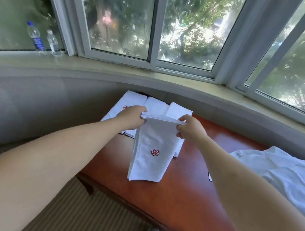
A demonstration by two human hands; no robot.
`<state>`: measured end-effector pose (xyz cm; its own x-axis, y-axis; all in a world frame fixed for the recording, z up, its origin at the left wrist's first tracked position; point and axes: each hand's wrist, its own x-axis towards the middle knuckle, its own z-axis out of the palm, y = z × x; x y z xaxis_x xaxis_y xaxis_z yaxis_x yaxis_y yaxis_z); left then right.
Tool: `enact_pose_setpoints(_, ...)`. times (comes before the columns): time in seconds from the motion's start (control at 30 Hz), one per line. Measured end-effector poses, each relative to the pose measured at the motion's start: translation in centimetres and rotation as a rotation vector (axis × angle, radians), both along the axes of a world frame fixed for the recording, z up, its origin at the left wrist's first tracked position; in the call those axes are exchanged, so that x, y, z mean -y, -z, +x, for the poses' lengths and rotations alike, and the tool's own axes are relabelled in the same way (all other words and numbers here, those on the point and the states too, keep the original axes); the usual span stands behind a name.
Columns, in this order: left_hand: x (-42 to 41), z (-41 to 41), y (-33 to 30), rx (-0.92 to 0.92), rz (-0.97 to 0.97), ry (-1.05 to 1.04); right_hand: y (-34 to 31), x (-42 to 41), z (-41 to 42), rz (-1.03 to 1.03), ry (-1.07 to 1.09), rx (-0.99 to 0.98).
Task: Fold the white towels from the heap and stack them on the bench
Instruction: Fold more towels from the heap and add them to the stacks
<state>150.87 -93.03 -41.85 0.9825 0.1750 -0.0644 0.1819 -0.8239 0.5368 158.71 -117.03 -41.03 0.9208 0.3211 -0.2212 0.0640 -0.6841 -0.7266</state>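
Head view: both hands hold one white towel (151, 149) up over the wooden tabletop (186, 192). The left hand (131, 117) and right hand (191, 128) each grip an end of its doubled top edge, fingers curled round the cloth and pinching the layers together. The towel hangs below them as a narrow folded panel, a small red emblem facing the camera, its lower edge at or just above the tabletop; I cannot tell whether it touches.

Behind the held towel, toward the window, lie the folded towels (149, 104) side by side. To the right of the held towel the loose heap (279, 169) lies on the tabletop's far end.

The cloth looks light, soft and limp, so it should sag wherever it is unsupported. Holding both top corners seems the sound choice, since it keeps the edge taut and the layers aligned; a single middle grip would probably let the sides droop and slide apart.
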Motion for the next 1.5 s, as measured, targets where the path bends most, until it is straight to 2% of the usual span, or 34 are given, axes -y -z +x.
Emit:
enact_pose_setpoints(0.2,-6.7,1.3,-0.7,0.009,0.027,-0.062,-0.7,-6.6,1.3,0.005,-0.007,0.094)
enact_pose_setpoints(0.4,-11.9,5.8,-0.4,0.008,0.051,-0.076,-0.7,-11.7,4.7,0.019,0.011,0.118)
enact_pose_setpoints(0.8,-16.2,18.2,1.3,-0.022,0.006,-0.006,1.0,-16.3,15.7,0.002,0.099,0.144)
enact_pose_setpoints(1.0,-18.1,24.8,3.1,-0.013,-0.009,0.051,2.9,-17.9,20.6,-0.021,0.166,0.139)
enact_pose_setpoints(1.5,-20.9,40.2,11.6,-0.165,-0.019,0.110,12.3,-20.7,33.6,-0.054,0.262,0.038)
